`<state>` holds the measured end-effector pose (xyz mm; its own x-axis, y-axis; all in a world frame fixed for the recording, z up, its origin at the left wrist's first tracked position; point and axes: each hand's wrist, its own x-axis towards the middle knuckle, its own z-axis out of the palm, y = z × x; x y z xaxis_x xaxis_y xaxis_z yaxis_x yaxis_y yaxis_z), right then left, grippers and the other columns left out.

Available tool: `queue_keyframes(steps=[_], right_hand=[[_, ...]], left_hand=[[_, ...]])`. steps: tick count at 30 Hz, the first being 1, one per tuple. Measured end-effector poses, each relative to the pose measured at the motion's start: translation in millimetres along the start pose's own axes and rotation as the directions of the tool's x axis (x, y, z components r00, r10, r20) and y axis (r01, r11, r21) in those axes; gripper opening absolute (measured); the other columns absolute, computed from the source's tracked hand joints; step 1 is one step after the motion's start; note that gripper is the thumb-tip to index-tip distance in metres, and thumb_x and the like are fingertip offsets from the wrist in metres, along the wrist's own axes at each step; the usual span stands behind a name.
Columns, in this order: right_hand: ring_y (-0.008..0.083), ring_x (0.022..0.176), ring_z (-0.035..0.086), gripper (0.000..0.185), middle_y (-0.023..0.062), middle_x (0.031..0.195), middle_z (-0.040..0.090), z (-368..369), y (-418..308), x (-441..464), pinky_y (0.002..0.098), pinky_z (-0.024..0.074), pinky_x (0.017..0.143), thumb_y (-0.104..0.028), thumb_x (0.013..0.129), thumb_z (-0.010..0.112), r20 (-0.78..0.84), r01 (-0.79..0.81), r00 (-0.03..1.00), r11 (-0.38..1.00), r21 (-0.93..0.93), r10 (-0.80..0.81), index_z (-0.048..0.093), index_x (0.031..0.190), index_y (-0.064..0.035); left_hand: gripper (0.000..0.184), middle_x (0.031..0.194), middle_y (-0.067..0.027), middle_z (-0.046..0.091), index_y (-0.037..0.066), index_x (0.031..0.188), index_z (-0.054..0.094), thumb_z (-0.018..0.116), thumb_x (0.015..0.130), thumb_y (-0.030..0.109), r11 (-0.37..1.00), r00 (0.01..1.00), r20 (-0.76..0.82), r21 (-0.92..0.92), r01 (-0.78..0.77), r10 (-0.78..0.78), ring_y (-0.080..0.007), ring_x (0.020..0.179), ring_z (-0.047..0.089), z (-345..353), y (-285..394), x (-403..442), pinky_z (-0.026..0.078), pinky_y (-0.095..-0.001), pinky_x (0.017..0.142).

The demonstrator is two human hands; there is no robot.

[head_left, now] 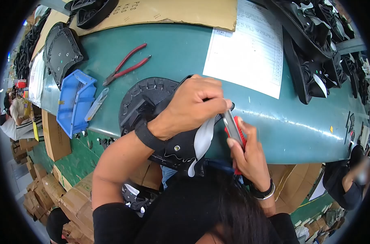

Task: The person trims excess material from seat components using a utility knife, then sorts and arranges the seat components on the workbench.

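My left hand [193, 103] is closed over the upper edge of a black sewn piece [170, 153], pinching it near its right end. The piece has a metal eyelet and a loose white strip [203, 140]; much of it is hidden under my wrist. A red utility knife [235, 131] is gripped in my right hand [250, 152]. Its metal front end points up toward my left fingertips, right at the piece's edge; whether it touches cannot be seen. Beneath my left forearm lies a rounded black part [130, 95] with stitching along its rim.
Red-handled pliers [126, 65] lie open on the green table [172, 51], near a blue bin [76, 103] and another cutter [97, 105]. A printed sheet [246, 57] and cardboard [172, 12] lie at the back. Black parts [305, 53] are piled at right; a co-worker [347, 179] is beyond.
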<state>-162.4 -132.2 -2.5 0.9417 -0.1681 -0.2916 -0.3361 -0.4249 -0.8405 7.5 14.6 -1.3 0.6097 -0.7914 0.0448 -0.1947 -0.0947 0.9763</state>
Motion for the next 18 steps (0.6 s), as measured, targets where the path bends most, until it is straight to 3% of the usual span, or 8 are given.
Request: queue_keyframes(steps=[3,7,9,11,13,15,16,18], right_hand=[[0.0245,0.049,0.060,0.047,0.0163,0.083,0.064,1.1,-14.0,-2.6,0.0357,0.0479,0.050,-0.016,0.094,0.058,0.231,-0.202,0.960,0.960,0.193,0.155,0.038,0.135,-0.0052],[0.0166,0.048,0.057,0.048,0.0140,0.085,0.063,-11.9,-18.7,0.4,0.0320,0.0471,0.048,-0.021,0.095,0.056,0.558,-0.328,0.796,0.942,0.077,0.232,0.037,0.137,-0.0068],[0.0249,0.051,0.061,0.048,0.0150,0.092,0.065,-20.3,-12.5,-3.1,0.0355,0.0489,0.051,-0.022,0.095,0.056,0.558,-0.265,0.811,0.961,0.083,0.175,0.038,0.136,-0.0072],[0.0364,0.060,0.063,0.048,0.0158,0.103,0.066,-25.2,7.8,-6.7,0.0420,0.0504,0.057,-0.024,0.094,0.057,0.503,0.306,0.820,0.952,0.018,-0.273,0.039,0.136,-0.0072],[0.0415,0.070,0.063,0.047,0.0160,0.101,0.067,-33.9,-7.4,0.8,0.0472,0.0501,0.064,-0.025,0.093,0.057,0.473,0.280,0.847,0.960,-0.010,-0.242,0.042,0.135,-0.0102],[0.0389,0.069,0.063,0.044,0.0150,0.088,0.068,-45.3,-28.1,18.3,0.0471,0.0498,0.065,-0.023,0.091,0.058,0.480,0.247,0.876,0.900,-0.360,-0.049,0.046,0.133,-0.0142],[0.0368,0.066,0.063,0.044,0.0131,0.076,0.067,-46.2,-28.7,24.6,0.0448,0.0479,0.060,-0.022,0.089,0.059,0.458,0.299,0.883,0.871,-0.391,-0.098,0.048,0.132,-0.0178],[0.0361,0.064,0.063,0.045,0.0127,0.074,0.067,-52.0,-38.2,35.5,0.0436,0.0461,0.057,-0.023,0.090,0.059,0.484,0.340,0.870,0.831,-0.440,-0.100,0.048,0.133,-0.0180]], left_hand=[[0.039,0.057,-0.0019,0.042,0.003,0.052,0.045,0.060,0.086,0.017,0.857,0.983,-0.081,-0.504,0.104,-0.166,-0.0121,0.060,0.040,-5.6,8.3,-0.5,0.029,-0.0262,0.063],[0.036,0.079,-0.0057,0.050,0.001,0.060,0.051,0.059,0.089,0.020,0.884,0.991,-0.116,-0.468,0.006,-0.068,-0.0125,0.072,0.043,-11.7,8.0,1.9,0.031,-0.0238,0.064],[0.033,0.091,-0.0078,0.054,0.001,0.068,0.054,0.058,0.092,0.023,0.895,0.994,-0.101,-0.438,-0.085,0.045,-0.0135,0.083,0.049,-16.4,-0.3,5.2,0.039,-0.0259,0.068],[0.030,0.099,-0.0105,0.057,0.001,0.075,0.055,0.055,0.095,0.023,0.706,0.905,-0.418,-0.618,-0.347,0.079,-0.0139,0.079,0.054,-11.0,0.0,9.4,0.046,-0.0278,0.063],[0.027,0.105,-0.0113,0.060,0.001,0.080,0.055,0.053,0.097,0.022,0.588,0.949,-0.227,-0.807,-0.059,-0.217,-0.0153,0.072,0.060,-28.2,31.5,-1.7,0.051,-0.0261,0.058],[0.024,0.103,-0.0085,0.063,0.002,0.083,0.056,0.055,0.096,0.021,0.795,0.987,-0.034,-0.597,0.104,-0.155,-0.0146,0.061,0.059,-39.2,27.2,0.4,0.047,-0.0236,0.050],[0.021,0.093,-0.0082,0.065,0.001,0.084,0.058,0.059,0.093,0.020,0.947,0.964,0.001,-0.190,0.260,-0.264,-0.0146,0.061,0.059,-41.3,46.4,-2.6,0.048,-0.0280,0.054],[0.025,0.077,-0.0108,0.063,0.003,0.082,0.061,0.067,0.084,0.027,0.783,0.996,0.081,0.621,-0.036,-0.019,-0.0210,0.063,0.058,-41.8,41.1,-15.3,0.046,-0.0356,0.059]])
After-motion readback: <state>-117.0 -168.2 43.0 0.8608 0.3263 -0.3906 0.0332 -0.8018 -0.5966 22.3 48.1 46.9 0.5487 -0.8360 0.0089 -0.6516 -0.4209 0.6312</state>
